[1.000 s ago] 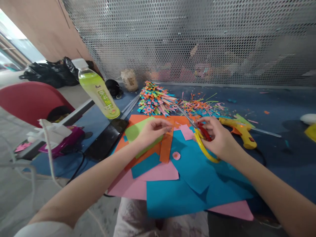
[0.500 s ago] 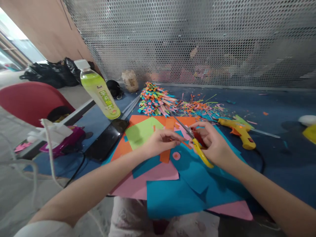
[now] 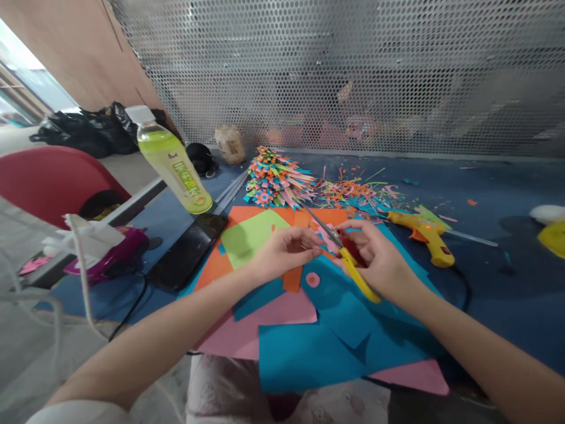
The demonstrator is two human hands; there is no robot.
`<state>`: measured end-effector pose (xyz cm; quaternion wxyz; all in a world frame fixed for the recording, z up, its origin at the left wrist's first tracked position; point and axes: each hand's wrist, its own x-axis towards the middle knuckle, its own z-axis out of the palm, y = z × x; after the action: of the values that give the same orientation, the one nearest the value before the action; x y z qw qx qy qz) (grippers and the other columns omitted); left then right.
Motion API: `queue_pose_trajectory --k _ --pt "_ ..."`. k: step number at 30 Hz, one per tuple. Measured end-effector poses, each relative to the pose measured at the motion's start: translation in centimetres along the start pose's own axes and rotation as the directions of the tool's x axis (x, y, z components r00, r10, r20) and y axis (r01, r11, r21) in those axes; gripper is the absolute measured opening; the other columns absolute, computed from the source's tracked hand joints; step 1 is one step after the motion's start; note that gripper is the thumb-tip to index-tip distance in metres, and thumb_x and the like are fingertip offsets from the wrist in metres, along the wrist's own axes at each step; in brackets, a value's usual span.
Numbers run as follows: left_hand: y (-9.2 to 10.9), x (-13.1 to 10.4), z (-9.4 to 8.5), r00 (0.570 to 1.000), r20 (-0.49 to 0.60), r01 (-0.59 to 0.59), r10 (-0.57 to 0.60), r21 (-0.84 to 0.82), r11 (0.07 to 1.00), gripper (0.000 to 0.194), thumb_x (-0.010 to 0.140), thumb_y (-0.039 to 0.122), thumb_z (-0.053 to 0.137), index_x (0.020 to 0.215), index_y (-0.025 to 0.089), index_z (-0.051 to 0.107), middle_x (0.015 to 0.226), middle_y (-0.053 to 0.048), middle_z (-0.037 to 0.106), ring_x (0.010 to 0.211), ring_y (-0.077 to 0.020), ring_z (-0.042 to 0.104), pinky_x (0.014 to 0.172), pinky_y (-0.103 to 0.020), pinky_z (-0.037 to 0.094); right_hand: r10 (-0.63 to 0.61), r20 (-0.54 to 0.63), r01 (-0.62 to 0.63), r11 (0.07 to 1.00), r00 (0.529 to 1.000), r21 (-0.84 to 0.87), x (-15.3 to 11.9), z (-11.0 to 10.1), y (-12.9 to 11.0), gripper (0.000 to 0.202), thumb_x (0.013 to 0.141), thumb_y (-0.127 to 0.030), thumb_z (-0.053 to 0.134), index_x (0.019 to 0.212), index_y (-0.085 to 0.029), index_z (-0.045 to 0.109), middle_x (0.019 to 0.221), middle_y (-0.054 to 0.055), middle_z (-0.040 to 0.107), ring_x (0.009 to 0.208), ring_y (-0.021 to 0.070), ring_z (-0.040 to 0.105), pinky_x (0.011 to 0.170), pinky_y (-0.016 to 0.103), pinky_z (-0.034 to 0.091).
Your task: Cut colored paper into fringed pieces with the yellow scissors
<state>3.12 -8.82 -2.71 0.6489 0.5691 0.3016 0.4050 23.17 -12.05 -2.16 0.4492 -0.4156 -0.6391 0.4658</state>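
Note:
My right hand (image 3: 375, 256) is closed around scissors (image 3: 348, 265) with yellow and red handles, their blades aimed up and to the left. My left hand (image 3: 289, 253) is pinched just left of them, fingertips close to the scissors. A thin bit of orange paper shows at those fingertips, mostly hidden by the fingers. Under both hands lie overlapping coloured sheets, among them a blue sheet (image 3: 309, 359), a green sheet (image 3: 247, 235) and a pink sheet (image 3: 282, 309). A small pink paper disc with an orange centre (image 3: 313, 280) rests on the blue paper between my hands.
A paper-covered cone (image 3: 276, 179) stands behind the sheets, beside a heap of paper scraps (image 3: 353, 191). To the right is a yellow glue gun (image 3: 424, 232) with a cord. On the left are a drink bottle (image 3: 170, 162), a black phone (image 3: 188, 250) and a purple tissue holder (image 3: 106, 253).
The left fingertips have drawn slightly left and the orange bit shows less beyond them. The right hand keeps its grip on the scissors. The whole view has shifted a little.

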Motion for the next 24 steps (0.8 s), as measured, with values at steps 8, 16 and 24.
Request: queue_pose_trajectory --k 8,16,24 --pt "0.2 -0.3 1.0 0.997 0.014 0.078 -0.078 -0.025 0.997 0.032 0.065 0.037 0.083 0.078 0.015 0.063 0.07 -0.001 0.068 0.064 -0.0103 0.064 0.062 -0.02 0.051 0.04 -0.031 -0.037 0.994 0.999 0.102 -0.2 0.6 -0.7 0.056 0.063 -0.017 0.08 0.107 -0.028 0.047 0.081 -0.003 0.062 0.069 0.0142 0.062 0.068 0.029 0.055" --pt "-0.1 -0.5 0.9 0.993 0.075 0.083 -0.086 0.045 0.996 0.024 0.071 0.035 0.078 0.075 0.015 0.066 0.069 -0.002 0.069 0.066 -0.0112 0.065 0.063 -0.021 0.051 0.027 -0.01 -0.027 0.998 1.0 0.058 -0.3 0.5 -0.6 0.053 0.065 -0.019 0.079 0.107 -0.027 0.048 0.088 0.0 0.064 0.08 0.0168 0.065 0.068 0.028 0.053" --pt "0.0 -0.5 0.5 0.997 -0.051 0.051 -0.05 0.001 0.999 0.026 0.069 0.038 0.079 0.073 0.015 0.068 0.07 -0.005 0.071 0.063 -0.0135 0.065 0.059 -0.024 0.051 0.007 -0.127 -0.018 0.996 0.992 -0.087 0.1 -0.1 -1.6 0.049 0.069 -0.031 0.078 0.105 -0.029 0.045 0.083 0.0 0.063 0.071 0.0183 0.063 0.068 0.033 0.054"
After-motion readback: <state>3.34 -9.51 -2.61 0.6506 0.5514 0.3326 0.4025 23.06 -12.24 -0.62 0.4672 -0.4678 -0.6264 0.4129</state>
